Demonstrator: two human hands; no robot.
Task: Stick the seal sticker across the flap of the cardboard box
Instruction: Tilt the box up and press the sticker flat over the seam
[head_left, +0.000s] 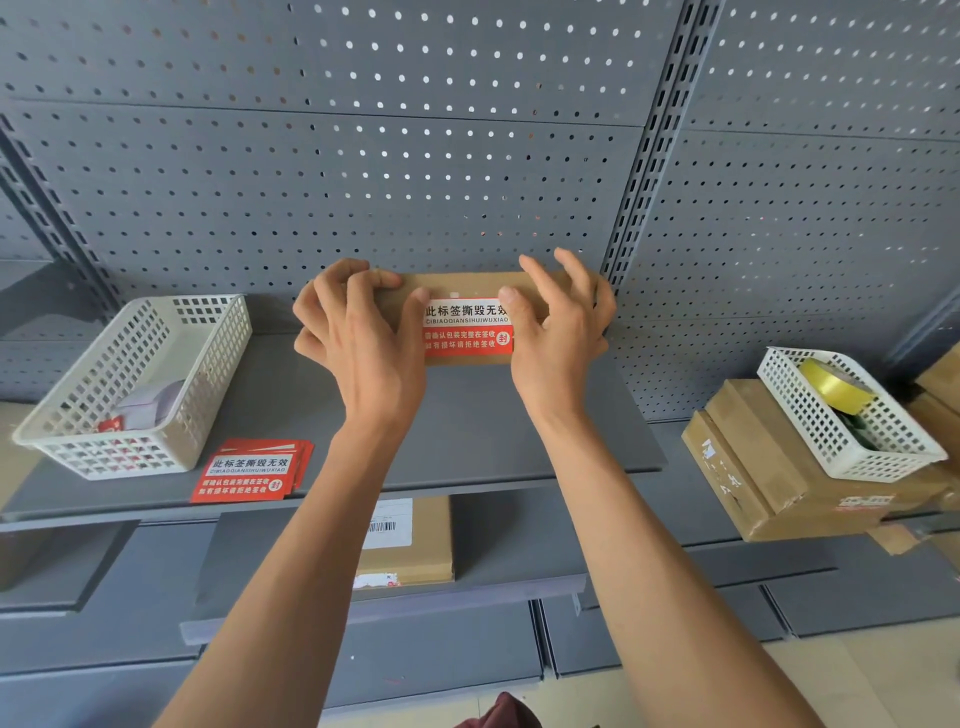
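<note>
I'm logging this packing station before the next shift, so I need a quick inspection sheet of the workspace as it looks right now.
Surface: grey metal shelf, pegboard back.
Job's things: cardboard box at the shelf's rear; red and white seal sticker on its front and top.
Clutter: stack of spare stickers; white basket on the left; second basket holding yellow tape, set on boxes at the right; labelled parcel on the lower shelf.
Hands: left hand grips the box's left end; right hand at its right end, thumb at the sticker's edge.
Cables: nothing seen.
Surroundings: more grey shelves below.
</note>
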